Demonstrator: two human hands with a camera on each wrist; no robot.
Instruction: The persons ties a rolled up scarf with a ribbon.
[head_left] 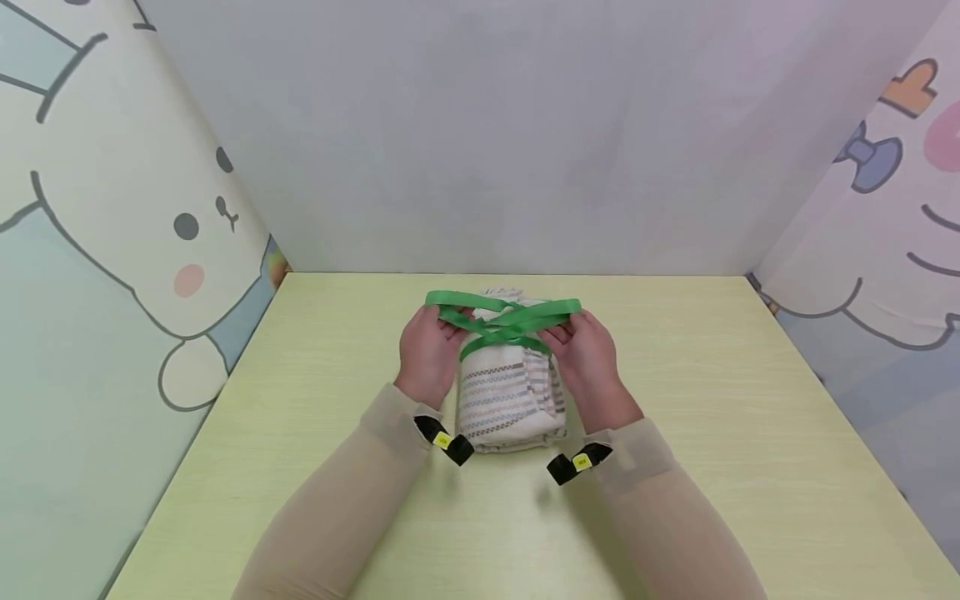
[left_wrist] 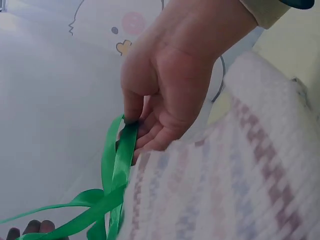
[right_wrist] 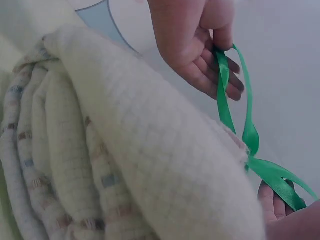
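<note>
A folded striped cloth (head_left: 498, 400) lies on the table, white with rows of grey, blue and brownish pattern. Round its far part runs a green ribbon (head_left: 495, 337), which spreads into a loop on each side above the middle. My left hand (head_left: 429, 348) pinches the left loop between thumb and fingers; in the right wrist view this left hand (right_wrist: 195, 45) appears across the cloth. The right loop is pinched by my right hand (head_left: 591, 360), seen as the right hand (left_wrist: 170, 80) in the left wrist view. Both hands stand beside the cloth's far end.
The pale yellow-green table (head_left: 360, 317) ends at a plain light back wall (head_left: 510, 150). Side walls with cartoon animals flank it at left (head_left: 120, 250) and right (head_left: 885, 250). A small black camera is strapped at each wrist, over beige sleeves (head_left: 337, 508).
</note>
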